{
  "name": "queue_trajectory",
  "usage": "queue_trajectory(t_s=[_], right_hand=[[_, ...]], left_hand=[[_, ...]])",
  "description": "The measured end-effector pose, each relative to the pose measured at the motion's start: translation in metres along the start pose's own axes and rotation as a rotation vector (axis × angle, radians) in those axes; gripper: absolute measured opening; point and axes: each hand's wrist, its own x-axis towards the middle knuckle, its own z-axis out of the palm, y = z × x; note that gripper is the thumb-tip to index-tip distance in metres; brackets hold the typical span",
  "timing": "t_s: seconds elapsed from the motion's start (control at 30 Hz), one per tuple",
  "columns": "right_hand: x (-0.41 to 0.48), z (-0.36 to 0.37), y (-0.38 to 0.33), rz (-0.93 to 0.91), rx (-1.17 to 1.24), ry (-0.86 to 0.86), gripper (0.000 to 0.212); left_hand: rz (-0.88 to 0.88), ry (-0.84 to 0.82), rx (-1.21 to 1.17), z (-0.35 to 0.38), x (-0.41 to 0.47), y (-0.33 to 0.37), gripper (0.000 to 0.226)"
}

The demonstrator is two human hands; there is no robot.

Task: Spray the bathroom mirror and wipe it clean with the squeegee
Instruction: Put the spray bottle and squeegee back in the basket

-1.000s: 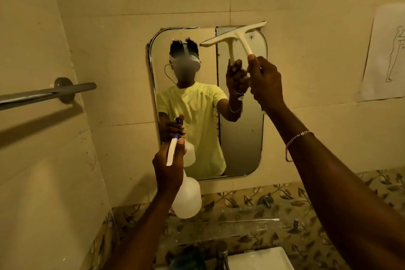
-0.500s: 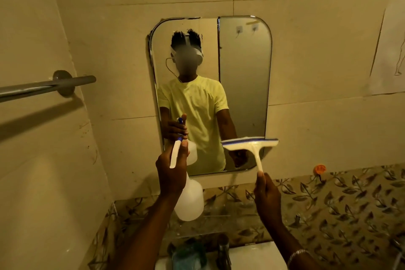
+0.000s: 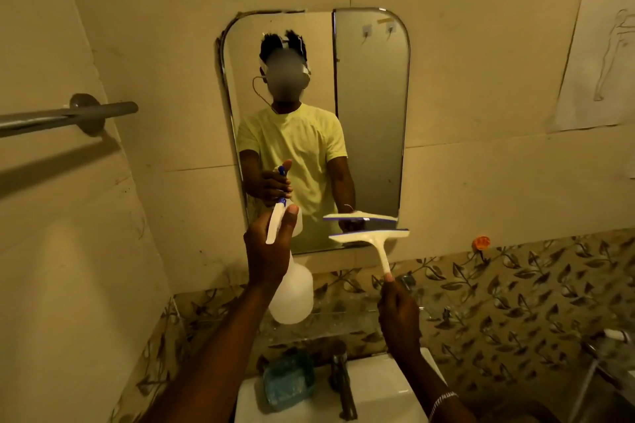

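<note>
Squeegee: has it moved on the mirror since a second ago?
Yes. The squeegee went from the mirror's top right corner down to its bottom right edge, held in the right hand.
</note>
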Motion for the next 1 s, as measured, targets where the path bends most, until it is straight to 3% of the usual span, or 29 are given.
queue_trajectory(t_s=[0.2,0.4,0.53,0.77,0.9,1.0], right_hand=[[0.021,0.009,-0.054,-0.144,0.048,-0.04,0.044],[0.034,0.011,-0.101,-0.165,0.084,-0.024,0.044],[0.036,0.001,-0.11,-0.146,0.121,-0.026,0.048],[0.039,-0.054,-0.091,-0.167,-0.031,0.007,0.036],[0.037,-0.099,-0.074,-0.106,-0.047,0.063,0.029],[0.036,-0.137,-0.054,-0.037,-0.056,0.119,0.03]], left_hand=[[-0.008,-0.05,-0.032,0.007,-0.004,0.004,0.055],[-0.007,-0.149,-0.09,0.013,-0.007,0.012,0.082],[-0.039,-0.182,-0.1,0.024,-0.011,0.018,0.086],[-0.058,-0.316,-0.094,0.07,-0.041,0.022,0.072],[-0.112,-0.457,-0.136,0.114,-0.069,0.019,0.039],[-0.134,-0.549,-0.171,0.145,-0.095,0.023,0.043]])
